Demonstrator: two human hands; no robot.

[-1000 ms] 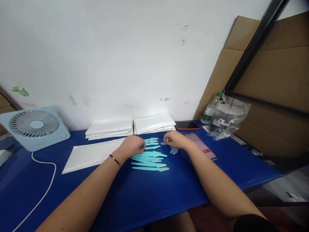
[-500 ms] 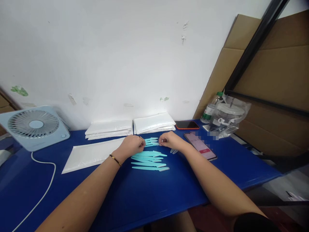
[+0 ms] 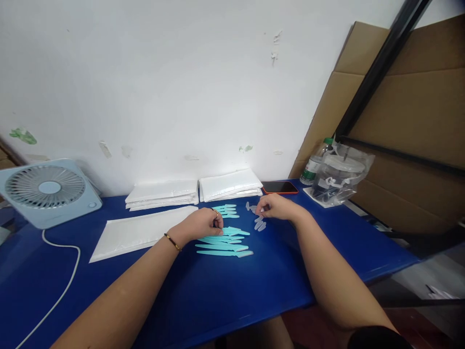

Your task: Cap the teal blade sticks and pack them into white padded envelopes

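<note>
Teal sticks (image 3: 223, 240) lie under left hand (image 3: 201, 224); right hand (image 3: 276, 207) touches clear caps (image 3: 258, 224).

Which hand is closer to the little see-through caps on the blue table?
The right hand. It hovers beside the clear caps, fingers almost on them. The left hand is farther away, resting on the teal razors.
</note>
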